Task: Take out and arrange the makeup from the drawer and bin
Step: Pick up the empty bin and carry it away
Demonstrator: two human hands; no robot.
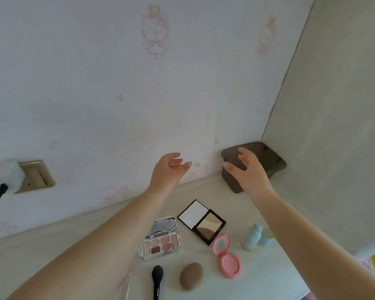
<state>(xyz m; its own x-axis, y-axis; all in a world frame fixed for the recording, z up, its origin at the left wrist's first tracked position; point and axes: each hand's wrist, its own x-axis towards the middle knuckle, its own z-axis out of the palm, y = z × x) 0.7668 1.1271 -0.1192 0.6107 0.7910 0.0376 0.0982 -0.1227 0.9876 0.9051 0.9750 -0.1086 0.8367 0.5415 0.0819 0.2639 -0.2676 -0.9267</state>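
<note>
- The right hand [246, 169] is raised with its fingers spread and loosely bent, holding nothing; it hangs in front of the dark translucent bin [268, 161], which sits in the corner where the wallpapered wall [95, 83] meets the plain side wall [344, 126]. Whether the fingers touch the bin's rim cannot be told.
- The left hand [168, 172] is raised just left of the right one, palm turned inward, fingers relaxed and slightly curled, and it too holds nothing.
- Below and between the two forearms, on the pale tabletop [52, 256], lies the makeup. Nearest under the hands is an open black contour compact [204, 221] with a mirror lid and brown and cream pans.
- Left of it, beside the left forearm, lies an open silver eyeshadow palette [161, 239] with pink and brown shades.
- Closer to the person, an open pink blush compact [226, 255] lies flat, just beside the black compact's lower corner.
- Under the right forearm stands a pale blue bottle [252, 237], with a second small blue item behind it, partly hidden by the arm.
- Nearest the person lie a brown egg-shaped makeup sponge [191, 276] and, left of it, a black brush [157, 280], bristles pointing toward the wall.
- Far left of the left hand, a gold wall socket [36, 176] carries a black plug [1, 189] and cable.
</note>
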